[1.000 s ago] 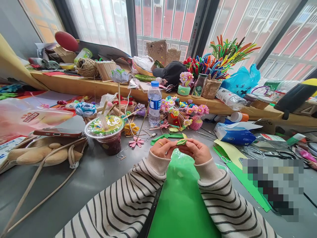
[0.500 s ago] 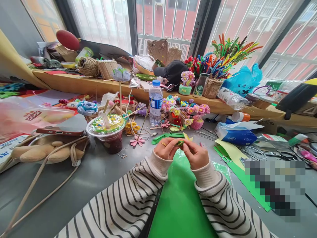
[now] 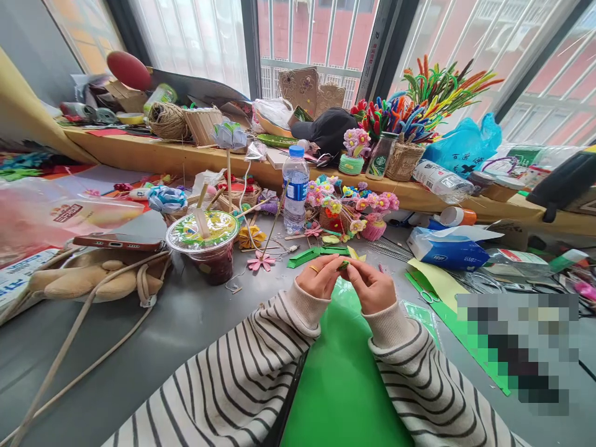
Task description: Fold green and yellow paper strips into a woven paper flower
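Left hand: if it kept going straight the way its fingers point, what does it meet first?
The left hand points right, toward the right hand. The small green folded piece pinched between both hands is already at its fingertips, so the right hand's fingers come first, just behind the piece. Depth between them is unclear.

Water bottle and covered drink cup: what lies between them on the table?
In the head view, an orange paper flower lies between water bottle and drink cup.
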Available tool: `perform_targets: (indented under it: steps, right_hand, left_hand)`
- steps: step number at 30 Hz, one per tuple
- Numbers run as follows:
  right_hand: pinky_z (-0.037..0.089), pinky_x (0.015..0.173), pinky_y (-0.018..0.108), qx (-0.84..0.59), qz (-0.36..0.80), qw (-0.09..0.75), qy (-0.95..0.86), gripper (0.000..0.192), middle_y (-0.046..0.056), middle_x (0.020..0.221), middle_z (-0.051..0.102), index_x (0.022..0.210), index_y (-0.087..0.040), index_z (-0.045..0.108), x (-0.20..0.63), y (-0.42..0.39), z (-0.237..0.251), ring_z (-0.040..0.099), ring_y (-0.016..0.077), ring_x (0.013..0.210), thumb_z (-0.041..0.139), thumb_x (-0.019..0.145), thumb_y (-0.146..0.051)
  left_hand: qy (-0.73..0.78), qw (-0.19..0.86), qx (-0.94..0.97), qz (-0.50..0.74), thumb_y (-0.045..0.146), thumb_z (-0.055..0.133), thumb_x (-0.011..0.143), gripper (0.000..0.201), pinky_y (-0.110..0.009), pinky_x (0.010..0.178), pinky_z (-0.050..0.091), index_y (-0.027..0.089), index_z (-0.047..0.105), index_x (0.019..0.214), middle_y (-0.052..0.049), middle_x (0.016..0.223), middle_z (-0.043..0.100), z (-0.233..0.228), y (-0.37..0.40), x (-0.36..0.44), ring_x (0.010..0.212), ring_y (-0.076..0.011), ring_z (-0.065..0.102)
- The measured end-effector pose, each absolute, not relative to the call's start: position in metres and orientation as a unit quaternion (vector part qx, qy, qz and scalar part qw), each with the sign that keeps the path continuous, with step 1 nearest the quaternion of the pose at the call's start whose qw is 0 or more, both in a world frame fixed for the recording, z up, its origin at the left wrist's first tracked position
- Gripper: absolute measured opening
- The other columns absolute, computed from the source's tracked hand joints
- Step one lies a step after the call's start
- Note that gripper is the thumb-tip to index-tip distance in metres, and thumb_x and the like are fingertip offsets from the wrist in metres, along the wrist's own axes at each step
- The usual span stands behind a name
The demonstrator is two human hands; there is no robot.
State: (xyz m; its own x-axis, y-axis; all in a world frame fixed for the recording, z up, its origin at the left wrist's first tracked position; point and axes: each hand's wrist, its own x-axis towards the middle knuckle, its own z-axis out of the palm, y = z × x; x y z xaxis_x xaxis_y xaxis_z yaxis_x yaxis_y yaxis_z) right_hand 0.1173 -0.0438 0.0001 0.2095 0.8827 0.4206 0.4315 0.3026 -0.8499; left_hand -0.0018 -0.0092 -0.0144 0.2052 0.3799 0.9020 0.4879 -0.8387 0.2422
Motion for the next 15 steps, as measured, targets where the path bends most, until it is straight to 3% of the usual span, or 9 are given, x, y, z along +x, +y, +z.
perform_targets:
  steps: [8, 15]
  right_hand:
    - [0.052, 0.067, 0.027, -0.547, 0.207, 0.548, -0.598, 0.030, 0.005, 0.087, 0.065, 0.090, -0.018, 0.063, 0.1161, -0.0418, -0.0093, 0.062, 0.0162, 0.072, 0.047, 0.072, -0.036]
    - [0.050, 0.073, 0.029, -0.549, 0.260, 0.541, -0.582, 0.030, 0.006, 0.089, 0.065, 0.091, -0.017, 0.061, 0.1156, -0.0435, -0.0070, 0.061, 0.0158, 0.077, 0.047, 0.073, -0.036]
  left_hand:
    - [-0.276, 0.039, -0.765, -0.580, 0.013, 0.050, 0.072, 0.013, -0.022, 0.066, 0.051, 0.014, 0.058, 0.082, -0.007, 0.082, 0.063, -0.0131, -0.0109, -0.0029, 0.077, -0.0123, 0.059]
    - [-0.252, -0.001, -0.773, -0.582, 0.013, 0.046, 0.075, 0.015, -0.023, 0.064, 0.052, 0.013, 0.059, 0.083, -0.009, 0.081, 0.062, -0.0152, -0.0086, -0.0053, 0.075, -0.0132, 0.059]
